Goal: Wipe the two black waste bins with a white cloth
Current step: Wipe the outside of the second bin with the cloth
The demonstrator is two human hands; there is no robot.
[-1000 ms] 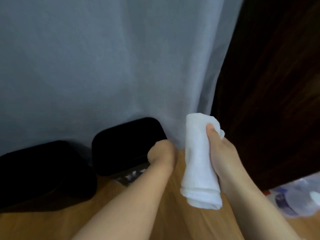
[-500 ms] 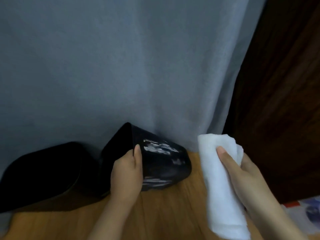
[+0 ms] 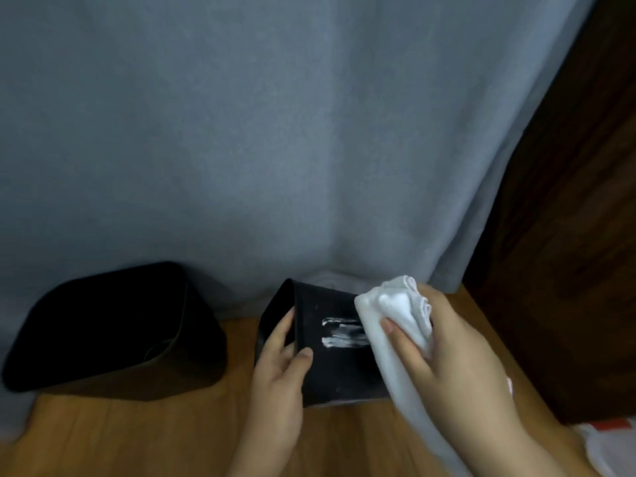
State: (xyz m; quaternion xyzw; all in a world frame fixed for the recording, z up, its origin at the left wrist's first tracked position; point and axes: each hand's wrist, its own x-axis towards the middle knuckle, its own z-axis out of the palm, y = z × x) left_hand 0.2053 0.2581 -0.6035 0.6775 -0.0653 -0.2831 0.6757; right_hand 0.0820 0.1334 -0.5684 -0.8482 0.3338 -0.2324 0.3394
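Note:
Two black waste bins stand on a wooden floor against a grey curtain. The larger black bin (image 3: 113, 328) sits at the left, its mouth facing up and toward me. The smaller black bin (image 3: 330, 370) lies tipped on its side, mouth pointing left. My left hand (image 3: 278, 370) grips its rim, thumb on the outer wall and fingers inside. My right hand (image 3: 454, 359) holds a bunched white cloth (image 3: 395, 325) and presses it against the tipped bin's upper side, near its base. Shiny white streaks show on that side beside the cloth.
The grey curtain (image 3: 275, 149) hangs right behind both bins. Dark wooden furniture (image 3: 578, 235) rises at the right. A white plastic bag with red print (image 3: 609, 438) lies at the lower right corner. Bare wooden floor (image 3: 137, 438) stretches in front of the bins.
My left hand took the smaller bin by its rim and tipped it onto its side. My right hand brought the cloth from mid-air down onto the bin's side.

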